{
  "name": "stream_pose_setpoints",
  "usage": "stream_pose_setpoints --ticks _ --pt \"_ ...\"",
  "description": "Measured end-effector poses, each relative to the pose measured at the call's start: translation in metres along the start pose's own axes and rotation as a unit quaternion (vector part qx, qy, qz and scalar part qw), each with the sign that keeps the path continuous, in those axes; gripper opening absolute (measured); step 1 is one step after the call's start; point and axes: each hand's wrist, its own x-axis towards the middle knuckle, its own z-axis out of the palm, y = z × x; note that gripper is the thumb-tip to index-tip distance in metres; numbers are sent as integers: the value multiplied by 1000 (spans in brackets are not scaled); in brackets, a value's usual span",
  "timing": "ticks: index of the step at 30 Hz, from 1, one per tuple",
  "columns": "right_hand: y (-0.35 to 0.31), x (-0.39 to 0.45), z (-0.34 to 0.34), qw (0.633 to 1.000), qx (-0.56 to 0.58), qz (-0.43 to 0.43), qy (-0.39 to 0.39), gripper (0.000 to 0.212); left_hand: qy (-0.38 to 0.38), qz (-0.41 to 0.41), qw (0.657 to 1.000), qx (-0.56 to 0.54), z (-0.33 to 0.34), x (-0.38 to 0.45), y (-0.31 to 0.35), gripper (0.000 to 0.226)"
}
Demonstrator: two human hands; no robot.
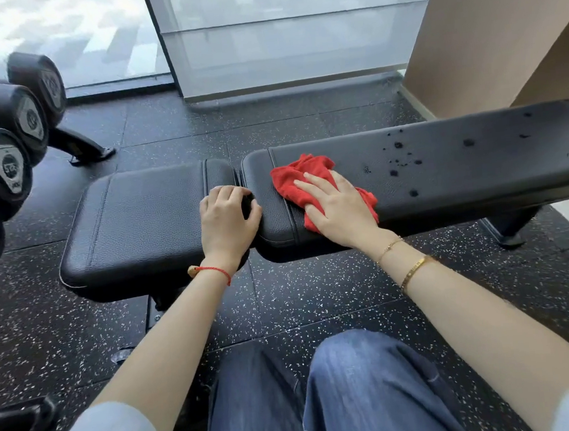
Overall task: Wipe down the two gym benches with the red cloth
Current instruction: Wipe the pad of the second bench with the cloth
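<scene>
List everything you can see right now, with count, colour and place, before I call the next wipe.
bench seat pad: one, black, left of centre
bench back pad: one, black, centre to right, end to end with the seat pad
dark spots: many, black, scattered on the back pad right of the cloth
red cloth: one, red, on the left end of the back pad
dumbbells: at least four, black with grey end caps, racked at far left
floor: black rubber with white speckles
window: frosted glass, top
wall: tan, top right
jeans: blue, bottom centre
left hand: curled over the seat pad's right end
right hand: flat, pressing the red cloth
</scene>
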Motion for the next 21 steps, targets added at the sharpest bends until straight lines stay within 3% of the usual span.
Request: stream_pose_setpoints --ticks 7,14,18,21 --pt "17 3 1 999 32 -29 9 51 14 -14 1000 -14 13 -1 29 25" --pt "58 37 -10 998 20 62 12 52 -10 -35 999 -19 40 1 83 25" --pt "59 45 -9 999 26 11 15 52 17 -47 999 -2 50 -1 87 21" --pt "69 29 -9 995 44 -91 15 52 38 -48 998 3 52 -3 87 21"
